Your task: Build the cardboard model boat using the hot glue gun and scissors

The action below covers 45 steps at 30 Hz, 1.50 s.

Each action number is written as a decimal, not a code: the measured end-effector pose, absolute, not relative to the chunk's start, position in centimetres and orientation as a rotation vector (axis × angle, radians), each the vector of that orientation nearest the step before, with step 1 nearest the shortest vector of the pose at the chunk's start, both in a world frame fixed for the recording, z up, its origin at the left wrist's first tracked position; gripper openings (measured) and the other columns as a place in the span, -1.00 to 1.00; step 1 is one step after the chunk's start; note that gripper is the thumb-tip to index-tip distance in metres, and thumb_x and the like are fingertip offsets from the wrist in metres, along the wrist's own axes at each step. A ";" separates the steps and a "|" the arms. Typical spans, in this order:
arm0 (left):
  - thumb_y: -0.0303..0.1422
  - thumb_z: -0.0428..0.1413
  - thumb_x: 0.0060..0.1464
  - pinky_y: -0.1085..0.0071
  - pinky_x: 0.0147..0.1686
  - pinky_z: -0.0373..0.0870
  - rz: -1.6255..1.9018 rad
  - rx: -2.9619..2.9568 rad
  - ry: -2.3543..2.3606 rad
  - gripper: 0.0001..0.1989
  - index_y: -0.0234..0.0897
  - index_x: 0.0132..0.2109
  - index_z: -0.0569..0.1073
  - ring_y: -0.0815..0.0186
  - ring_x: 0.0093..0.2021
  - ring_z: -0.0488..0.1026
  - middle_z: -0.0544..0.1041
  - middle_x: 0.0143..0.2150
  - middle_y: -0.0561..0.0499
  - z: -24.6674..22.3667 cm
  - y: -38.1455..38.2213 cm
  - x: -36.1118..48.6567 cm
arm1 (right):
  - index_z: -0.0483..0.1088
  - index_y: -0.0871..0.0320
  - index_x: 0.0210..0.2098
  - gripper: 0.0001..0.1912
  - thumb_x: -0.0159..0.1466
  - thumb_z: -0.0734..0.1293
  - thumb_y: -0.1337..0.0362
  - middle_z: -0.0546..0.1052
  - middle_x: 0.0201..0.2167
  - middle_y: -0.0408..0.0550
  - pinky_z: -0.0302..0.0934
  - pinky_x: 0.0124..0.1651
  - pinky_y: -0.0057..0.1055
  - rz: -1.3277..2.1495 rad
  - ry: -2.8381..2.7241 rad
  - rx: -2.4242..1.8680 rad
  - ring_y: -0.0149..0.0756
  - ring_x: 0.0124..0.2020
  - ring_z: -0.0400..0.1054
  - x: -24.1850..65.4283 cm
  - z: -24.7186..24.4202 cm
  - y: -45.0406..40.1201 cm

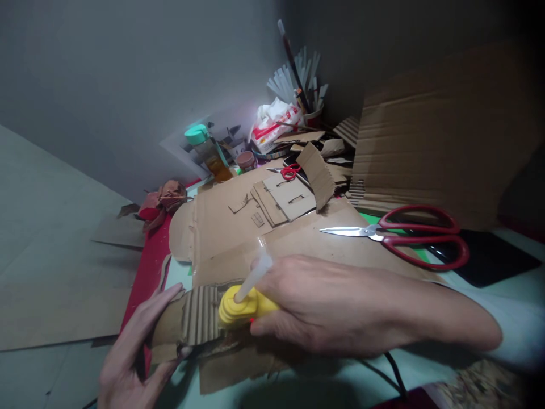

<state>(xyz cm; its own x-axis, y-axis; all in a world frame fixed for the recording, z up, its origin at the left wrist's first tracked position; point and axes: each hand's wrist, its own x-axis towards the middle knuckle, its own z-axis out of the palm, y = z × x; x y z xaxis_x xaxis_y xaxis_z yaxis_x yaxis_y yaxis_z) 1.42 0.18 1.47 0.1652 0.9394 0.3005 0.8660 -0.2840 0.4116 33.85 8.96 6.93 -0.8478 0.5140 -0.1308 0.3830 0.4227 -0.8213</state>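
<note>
Currently the right hand (310,304) is wrapped around a yellow glue gun (234,309), with a translucent glue stick (254,278) poking out of it. Just left of the glue gun, the left hand (131,346), apart from the right, grips a corrugated cardboard piece (200,315) between thumb and fingers. Beyond the glue gun lies a cardboard sheet (225,241); to its right, red-handled scissors (373,232) lie open slightly.

Yellow glue gun (236,311), whitish glue stick (255,277), brown ribbed cardboard (201,314), red scissor handles (462,253)
</note>
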 end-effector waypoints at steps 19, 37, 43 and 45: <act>0.01 0.11 0.18 0.49 0.29 0.12 0.826 2.195 1.790 -0.47 0.12 0.27 0.33 0.20 0.26 0.32 0.41 0.26 0.17 1.6 -0.1 2.2 | 0.36 0.15 -0.25 -0.72 0.44 0.21 0.07 0.44 -0.23 -0.07 0.12 -0.26 -0.36 1.247 -2.570 -0.872 -0.24 -0.24 0.33 33.3 7.1 9.5; -0.10 0.10 0.21 0.37 0.33 0.08 0.763 2.208 1.757 -0.49 0.15 0.29 0.29 0.16 0.31 0.27 0.38 0.28 0.13 1.5 0.2 1.6 | 0.35 0.20 -0.28 -0.64 0.48 0.14 0.08 0.45 -0.23 0.00 0.11 -0.24 -0.34 1.083 -2.526 -0.862 -0.21 -0.22 0.35 33.3 6.4 10.2; -0.03 0.08 0.21 0.39 0.34 0.08 0.769 2.218 1.774 -0.48 0.15 0.29 0.29 0.16 0.31 0.27 0.38 0.29 0.15 1.4 0.1 1.5 | 0.33 0.19 -0.27 -0.66 0.47 0.15 0.08 0.45 -0.24 -0.01 0.11 -0.25 -0.33 1.033 -2.532 -0.865 -0.21 -0.24 0.35 33.2 6.3 10.3; -0.09 0.10 0.20 0.44 0.32 0.08 0.743 2.232 1.787 -0.48 0.15 0.30 0.28 0.19 0.32 0.26 0.37 0.30 0.18 1.4 0.1 1.3 | 0.33 0.18 -0.29 -0.66 0.47 0.16 0.07 0.44 -0.25 -0.03 0.11 -0.25 -0.33 1.054 -2.537 -0.864 -0.22 -0.24 0.35 33.3 6.4 10.2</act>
